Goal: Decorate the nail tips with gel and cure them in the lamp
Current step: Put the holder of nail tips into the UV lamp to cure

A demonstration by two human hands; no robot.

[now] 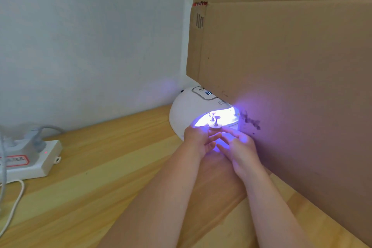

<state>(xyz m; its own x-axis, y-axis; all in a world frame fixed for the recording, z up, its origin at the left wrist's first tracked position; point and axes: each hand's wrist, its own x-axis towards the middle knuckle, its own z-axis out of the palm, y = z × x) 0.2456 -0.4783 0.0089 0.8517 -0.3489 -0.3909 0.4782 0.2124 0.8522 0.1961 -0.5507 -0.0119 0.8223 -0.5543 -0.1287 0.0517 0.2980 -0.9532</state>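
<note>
A white dome nail lamp (187,110) stands on the wooden table, its mouth glowing violet and its display lit. Inside it are small metal nail tip stands (211,117); the tips themselves are washed out by the glare. One stand with a round base (216,125) is at the lamp's mouth. My left hand (198,142) pinches this base with curled fingers. My right hand (240,147) reaches in from the right, its straight fingers touching the base's other side.
A large cardboard sheet (291,66) stands upright along the right, touching the lamp. A white power strip (34,161) with plugs and cables lies at the left on the table (100,167). A pale wall rises behind.
</note>
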